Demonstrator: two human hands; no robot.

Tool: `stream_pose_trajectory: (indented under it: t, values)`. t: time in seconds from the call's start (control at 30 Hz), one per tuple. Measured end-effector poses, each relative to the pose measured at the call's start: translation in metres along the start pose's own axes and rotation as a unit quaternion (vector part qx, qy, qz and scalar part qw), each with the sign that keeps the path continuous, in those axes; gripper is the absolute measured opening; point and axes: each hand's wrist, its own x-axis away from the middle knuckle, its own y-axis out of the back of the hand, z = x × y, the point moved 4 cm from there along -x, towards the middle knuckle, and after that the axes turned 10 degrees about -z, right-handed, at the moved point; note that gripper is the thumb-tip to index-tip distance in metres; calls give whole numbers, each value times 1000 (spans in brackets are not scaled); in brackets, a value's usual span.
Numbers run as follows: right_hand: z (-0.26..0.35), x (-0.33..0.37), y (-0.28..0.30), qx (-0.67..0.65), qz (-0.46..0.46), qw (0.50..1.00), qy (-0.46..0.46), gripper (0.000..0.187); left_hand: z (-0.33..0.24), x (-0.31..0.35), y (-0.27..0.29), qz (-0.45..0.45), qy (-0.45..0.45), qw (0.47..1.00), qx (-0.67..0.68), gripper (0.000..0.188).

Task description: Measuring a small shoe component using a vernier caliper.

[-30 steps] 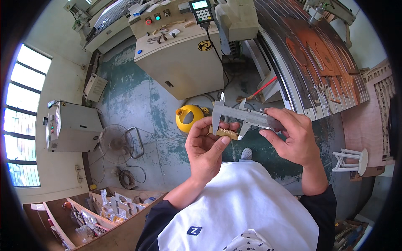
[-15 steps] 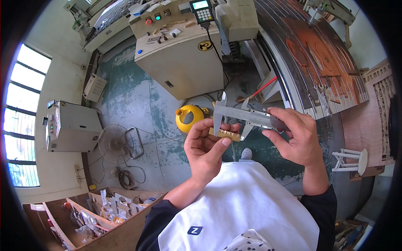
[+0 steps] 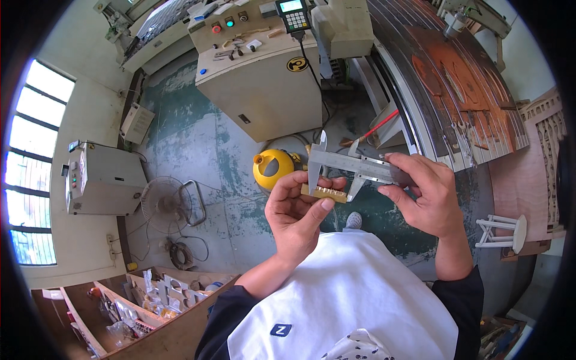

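Note:
My left hand (image 3: 295,219) pinches a small brass-coloured block (image 3: 324,192) between thumb and fingers. A row of notches or raised teeth runs along the block's upper side. In my right hand (image 3: 429,195) is a metal vernier caliper (image 3: 351,164), gripped at its right end with thumb below and fingers above. Its two long jaws point down and straddle the block, one near each end. Whether both jaws press on the metal I cannot tell. Both hands are held in front of my white apron, above the floor.
A control cabinet (image 3: 258,99) with buttons and a handheld keypad (image 3: 294,17) stands ahead. To the right is a slatted machine bed (image 3: 444,78) bearing reddish boards. A yellow round canister (image 3: 273,171), a fan (image 3: 165,206), a partitioned wooden box (image 3: 174,330) and a white stool (image 3: 507,233) stand around.
The view has shifted very slightly. My hands, the caliper and the brass block keep almost the same pose.

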Motion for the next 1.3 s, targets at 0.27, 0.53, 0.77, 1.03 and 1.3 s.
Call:
stream_pose_trajectory:
  t: [0.27, 0.53, 0.77, 1.03, 1.3]
  values:
    - [0, -1, -2, -5, 6, 1000, -9, 42, 0, 0, 1, 2, -5, 1000, -2, 40]
    - [-3, 3, -4, -9, -19, 999, -28, 43, 5, -4, 0, -73, 86, 993, 32, 46]
    - [-8, 8, -10, -3, 34, 999, -20, 42, 14, -7, 9, 41, 202, 977, 55, 33]
    - [-5, 7, -14, -91, 122, 982, -113, 41, 7, -10, 9, -19, 125, 981, -150, 34]
    - [-23, -9, -16, -122, 102, 985, -66, 18, 5, -10, 6, -8, 81, 976, -204, 35]
